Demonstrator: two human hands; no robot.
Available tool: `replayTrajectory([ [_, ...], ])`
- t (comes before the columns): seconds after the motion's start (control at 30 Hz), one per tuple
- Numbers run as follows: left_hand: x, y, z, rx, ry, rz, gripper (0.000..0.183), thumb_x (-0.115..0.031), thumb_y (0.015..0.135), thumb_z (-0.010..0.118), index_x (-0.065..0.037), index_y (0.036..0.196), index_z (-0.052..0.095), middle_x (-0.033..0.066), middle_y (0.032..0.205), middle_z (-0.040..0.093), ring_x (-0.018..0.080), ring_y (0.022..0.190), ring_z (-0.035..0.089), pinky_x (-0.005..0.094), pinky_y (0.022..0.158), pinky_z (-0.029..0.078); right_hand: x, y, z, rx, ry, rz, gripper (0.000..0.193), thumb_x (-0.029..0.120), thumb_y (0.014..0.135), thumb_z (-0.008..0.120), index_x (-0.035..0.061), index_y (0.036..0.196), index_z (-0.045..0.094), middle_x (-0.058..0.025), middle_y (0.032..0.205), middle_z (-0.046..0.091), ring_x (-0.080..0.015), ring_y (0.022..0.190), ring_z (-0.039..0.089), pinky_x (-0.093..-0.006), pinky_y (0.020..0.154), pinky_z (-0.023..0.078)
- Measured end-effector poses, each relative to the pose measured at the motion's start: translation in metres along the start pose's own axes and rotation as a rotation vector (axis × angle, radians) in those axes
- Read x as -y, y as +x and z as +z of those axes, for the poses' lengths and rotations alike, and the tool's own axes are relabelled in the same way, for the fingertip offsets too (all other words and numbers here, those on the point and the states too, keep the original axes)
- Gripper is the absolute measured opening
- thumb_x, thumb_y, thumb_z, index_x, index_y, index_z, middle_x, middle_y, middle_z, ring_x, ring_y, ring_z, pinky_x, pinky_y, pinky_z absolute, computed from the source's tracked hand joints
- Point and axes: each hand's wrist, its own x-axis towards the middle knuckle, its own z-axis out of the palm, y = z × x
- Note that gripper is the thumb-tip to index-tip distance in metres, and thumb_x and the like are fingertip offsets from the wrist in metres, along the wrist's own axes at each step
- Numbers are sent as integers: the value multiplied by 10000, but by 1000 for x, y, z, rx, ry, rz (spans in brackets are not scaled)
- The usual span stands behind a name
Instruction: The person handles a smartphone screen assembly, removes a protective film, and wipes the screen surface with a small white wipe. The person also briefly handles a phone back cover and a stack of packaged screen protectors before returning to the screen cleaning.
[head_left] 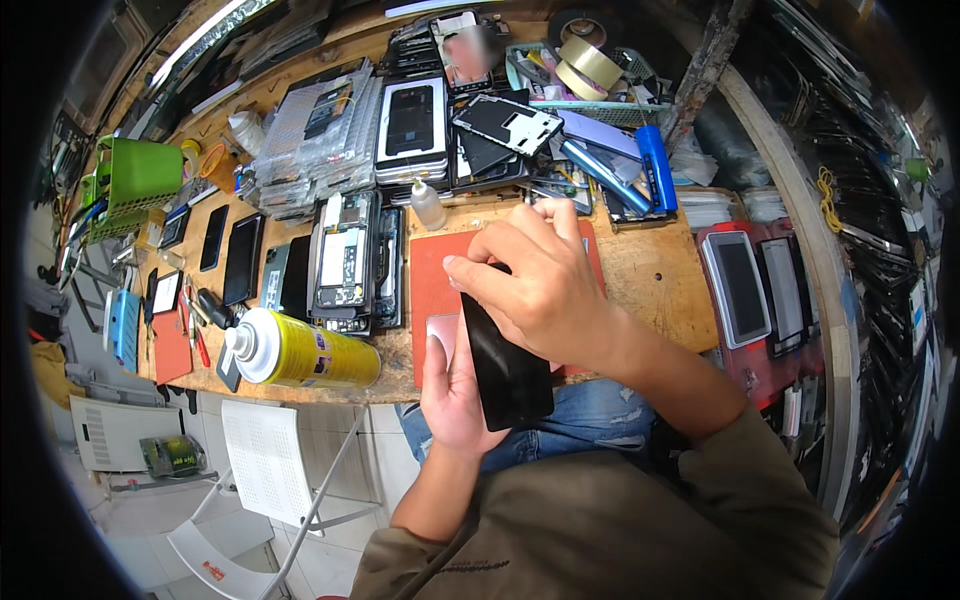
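Note:
A glossy black smartphone-shaped slab is tilted up in front of my lap, at the near edge of the workbench. My left hand grips it from its left side, thumb pointing up and the other fingers mostly hidden behind it. Over its upper end is my right hand, fingers curled and closed on the top part; its exact fingertip contact is partly hidden. Beyond the left thumb lies a pinkish flat piece on the red mat.
A yellow spray can lies left of the mat. Stacked opened phones, a small white bottle and phone frames stand behind. Blue rolls are at right. Green basket and white folding chair are left.

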Motion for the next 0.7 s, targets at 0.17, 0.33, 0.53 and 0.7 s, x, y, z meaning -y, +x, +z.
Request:
replayTrajectory([
  [0.17,-16,-1,-3,-157,200,40,756,-603,1095,151,-123,1678,184,186,1644,374,375,1508,387,526,1256,289,58,-21,-12,127,108,-82,214,149,807,704,104,1006,768,11,917,642,-167,798,586,-412,770,379],
  [0.33,-19,-3,-7,2,12,92,768,-621,1087,182,-131,1679,185,186,1658,351,369,1531,353,531,1254,293,48,-22,-5,151,92,-68,231,144,824,701,95,1040,767,4,906,647,-180,814,587,-407,772,380],
  [0.53,-19,-5,-8,-50,-9,119,743,-586,1093,178,-141,1688,149,135,1703,278,345,1552,318,533,1262,279,13,-1,0,107,77,-28,249,163,855,648,63,1061,747,-46,933,620,-235,886,575,-464,824,400],
  [0.7,-34,-5,-13,-55,106,151,694,-531,1101,168,-165,1690,138,139,1702,277,378,1553,306,525,1269,278,58,-26,-12,146,247,-133,209,155,842,666,87,1023,746,-17,948,627,-205,909,597,-444,837,406],
])
